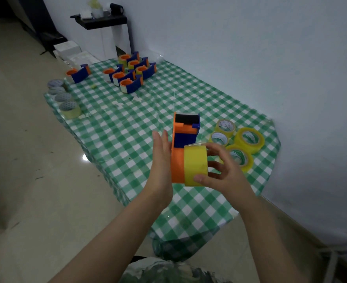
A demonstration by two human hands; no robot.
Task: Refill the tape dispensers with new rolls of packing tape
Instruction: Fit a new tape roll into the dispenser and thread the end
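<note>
Head view, looking down over the green checked tablecloth (127,123): held above it is the orange-and-blue dispenser (186,129), cutter end pointing away, braced by the left hand (161,156) laid flat, fingers straight, against its side plate. The right hand (223,170) curls thumb and fingers round the yellow roll (195,166), partway onto the orange hub (177,166). The hub's axis runs left to right, so I'd say the roll wants pushing leftward, toward that palm. It looks full and glossy.
</note>
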